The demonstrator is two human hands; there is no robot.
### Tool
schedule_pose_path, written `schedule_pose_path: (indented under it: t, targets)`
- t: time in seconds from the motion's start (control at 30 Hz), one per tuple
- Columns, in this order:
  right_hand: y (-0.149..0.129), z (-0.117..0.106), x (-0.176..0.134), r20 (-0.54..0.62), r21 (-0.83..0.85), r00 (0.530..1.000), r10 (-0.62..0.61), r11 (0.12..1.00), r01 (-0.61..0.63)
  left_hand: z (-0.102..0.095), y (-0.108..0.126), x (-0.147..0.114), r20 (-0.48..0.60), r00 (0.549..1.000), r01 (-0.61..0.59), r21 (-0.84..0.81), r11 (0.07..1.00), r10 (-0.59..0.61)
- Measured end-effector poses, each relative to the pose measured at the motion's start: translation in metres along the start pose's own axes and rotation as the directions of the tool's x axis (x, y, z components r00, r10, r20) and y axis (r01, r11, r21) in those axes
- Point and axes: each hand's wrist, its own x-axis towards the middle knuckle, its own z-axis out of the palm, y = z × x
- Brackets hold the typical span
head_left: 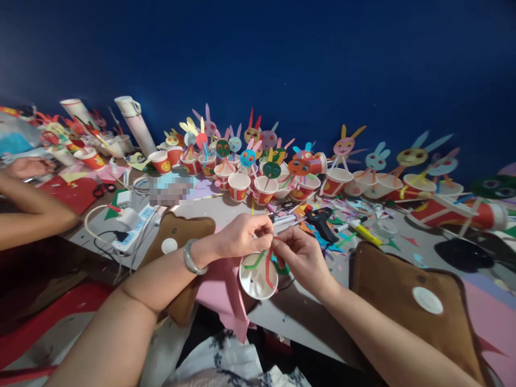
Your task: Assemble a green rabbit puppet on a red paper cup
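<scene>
A white-lined paper cup (258,293) stands at the near table edge, its open mouth towards me. Inside it hang a bent green paper strip (255,262) and a red paper strip (269,269). Just above the rim, my left hand (245,234) is closed in a pinch at the green strip's upper end. My right hand (298,255) pinches the red strip's top, fingertips close against those of the left. The fingers cover where the strips meet. A piece of pink paper (221,285) lies left of the cup.
Behind stand several red-and-white cups (239,188) with paper rabbit figures. A black glue gun (322,223) lies among paper scraps. Brown cushioned pads (403,279) flank me. To the left are a power strip (135,228), scissors (104,187) and another person's arm (36,207).
</scene>
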Motion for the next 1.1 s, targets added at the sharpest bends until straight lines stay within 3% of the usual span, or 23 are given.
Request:
schedule_pose_path:
  t: [0.13, 0.37, 0.83, 1.1]
  targets:
    - [0.000, -0.001, -0.001, 0.028, 0.018, 0.999, 0.022, 1.000, -0.022, -0.002, -0.005, 0.000, 0.041, 0.999, -0.019, -0.017, 1.000, 0.020]
    - [0.002, -0.001, -0.002, 0.016, 0.017, 1.000, 0.008, 1.000, -0.008, 0.000, -0.018, 0.003, 0.003, 1.000, -0.028, 0.044, 0.999, 0.028]
    - [0.006, 0.001, -0.004, 0.037, 0.051, 0.999, -0.005, 0.999, 0.003, -0.003, 0.001, 0.002, 0.038, 0.995, 0.091, 0.038, 0.995, -0.093]
    - [0.005, 0.003, -0.004, 0.028, 0.047, 0.999, -0.024, 0.999, 0.022, 0.002, -0.002, 0.002, 0.009, 0.996, 0.089, 0.027, 0.996, -0.089]
